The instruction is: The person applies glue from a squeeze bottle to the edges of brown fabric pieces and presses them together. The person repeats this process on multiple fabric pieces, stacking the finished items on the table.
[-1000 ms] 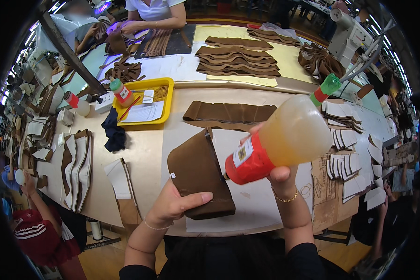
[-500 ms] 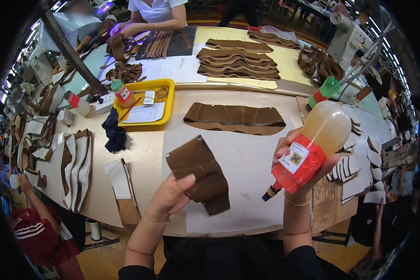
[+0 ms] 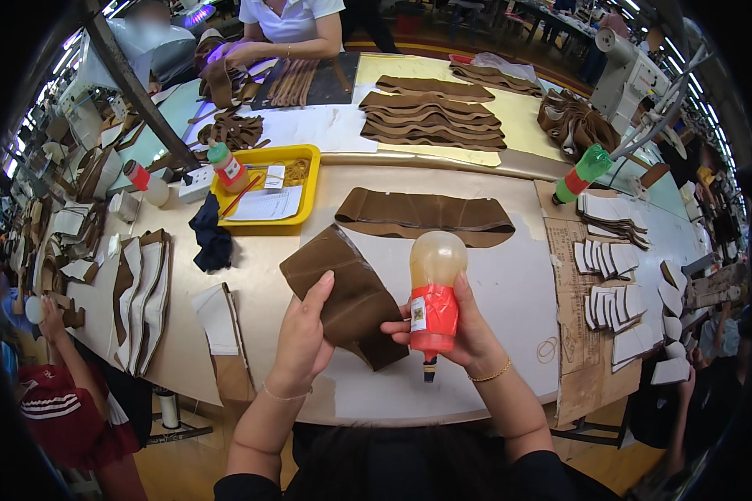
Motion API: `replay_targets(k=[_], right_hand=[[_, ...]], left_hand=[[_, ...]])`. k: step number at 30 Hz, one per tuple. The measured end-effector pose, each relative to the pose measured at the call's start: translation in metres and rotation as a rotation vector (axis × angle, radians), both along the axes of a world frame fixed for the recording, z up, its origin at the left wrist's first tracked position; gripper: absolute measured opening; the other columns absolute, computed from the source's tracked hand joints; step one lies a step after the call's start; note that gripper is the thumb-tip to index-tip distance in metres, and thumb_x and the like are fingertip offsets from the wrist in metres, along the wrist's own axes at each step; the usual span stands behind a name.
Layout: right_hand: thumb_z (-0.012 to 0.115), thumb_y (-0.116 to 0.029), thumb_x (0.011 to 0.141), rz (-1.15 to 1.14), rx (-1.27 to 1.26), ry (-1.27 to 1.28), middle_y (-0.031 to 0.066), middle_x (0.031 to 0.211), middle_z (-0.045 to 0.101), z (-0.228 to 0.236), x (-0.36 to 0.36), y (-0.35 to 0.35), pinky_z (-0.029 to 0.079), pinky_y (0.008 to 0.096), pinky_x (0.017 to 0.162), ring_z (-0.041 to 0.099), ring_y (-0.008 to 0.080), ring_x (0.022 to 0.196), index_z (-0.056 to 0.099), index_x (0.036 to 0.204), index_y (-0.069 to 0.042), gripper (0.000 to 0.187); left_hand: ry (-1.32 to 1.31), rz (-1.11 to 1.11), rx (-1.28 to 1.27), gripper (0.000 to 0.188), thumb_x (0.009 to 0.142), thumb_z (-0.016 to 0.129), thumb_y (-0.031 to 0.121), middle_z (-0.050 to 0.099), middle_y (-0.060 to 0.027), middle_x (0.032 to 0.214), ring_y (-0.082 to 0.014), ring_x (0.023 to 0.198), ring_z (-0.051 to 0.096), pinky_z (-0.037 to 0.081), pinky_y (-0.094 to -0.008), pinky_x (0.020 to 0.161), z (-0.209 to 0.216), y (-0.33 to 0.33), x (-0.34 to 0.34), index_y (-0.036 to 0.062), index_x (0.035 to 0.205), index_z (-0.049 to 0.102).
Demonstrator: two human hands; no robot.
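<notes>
My left hand (image 3: 302,334) grips a brown leather-like piece (image 3: 342,292) by its left side, thumb on top, raised over the pale work sheet (image 3: 493,351). In my right hand (image 3: 464,330) is an upside-down squeeze bottle (image 3: 439,263) with a red-wrapped neck, a label and amber liquid inside. Its black nozzle points down, just right of the brown piece's lower edge. Fingers of the right hand reach to that piece's right edge and seem to touch it. Beyond both hands, a long brown folded band (image 3: 426,213) lies on the table.
A yellow tray (image 3: 312,188) holds a green-capped bottle, paper and rubber bands. Beside it lies a dark cloth (image 3: 211,234). White-backed pieces (image 3: 142,292) stand left; more pieces (image 3: 614,305) lie on cardboard (image 3: 572,367) at right. Across the table, a person (image 3: 292,29) handles brown strips.
The right hand has brought the bottle left and inward, turning its nozzle straight down beside the brown piece. The left hand has shifted slightly, and the piece is tilted differently.
</notes>
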State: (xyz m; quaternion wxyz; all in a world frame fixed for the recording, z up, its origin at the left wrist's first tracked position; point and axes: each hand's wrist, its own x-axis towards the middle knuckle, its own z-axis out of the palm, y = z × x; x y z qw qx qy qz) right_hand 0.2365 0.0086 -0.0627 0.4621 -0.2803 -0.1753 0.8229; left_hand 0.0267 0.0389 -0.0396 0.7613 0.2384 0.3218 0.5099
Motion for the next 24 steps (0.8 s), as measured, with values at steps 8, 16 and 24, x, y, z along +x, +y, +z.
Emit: replay_targets(k=[8, 16, 24], right_hand=[[0.044, -0.063, 0.084, 0.049, -0.054, 0.015, 0.0160, 0.099, 0.059, -0.016, -0.006, -0.005, 0.054, 0.0413, 0.078, 0.062, 0.0347, 0.095, 0.043, 0.117, -0.001, 0.071], [0.047, -0.073, 0.074, -0.479, 0.500, -0.493, 0.0110, 0.102, 0.055, 0.032, 0.011, 0.025, 0.053, 0.0323, 0.074, 0.060, 0.0189, 0.090, 0.043, 0.118, -0.002, 0.084], [0.065, -0.064, 0.068, -0.551, 0.878, -0.682, 0.0078, 0.101, 0.058, 0.081, 0.003, 0.058, 0.048, 0.0286, 0.076, 0.056, 0.0150, 0.092, 0.051, 0.109, 0.001, 0.078]], left_hand=[[-0.160, -0.075, -0.112, 0.035, 0.095, 0.044, 0.018, 0.054, -0.0140, 0.118, -0.0250, 0.108, 0.055, 0.045, -0.0399, 0.093, -0.005, 0.001, -0.009, -0.0002, 0.125, 0.042], [0.069, -0.262, 0.068, 0.056, 0.070, 0.070, -0.005, 0.056, -0.0078, 0.111, -0.0165, 0.102, 0.055, 0.045, -0.0306, 0.088, 0.020, -0.012, -0.008, 0.0007, 0.120, 0.046], [0.175, -0.375, 0.139, 0.057, 0.069, 0.074, -0.001, 0.056, -0.0068, 0.109, -0.0152, 0.101, 0.054, 0.044, -0.0298, 0.089, 0.030, -0.020, -0.004, 0.0005, 0.119, 0.047]])
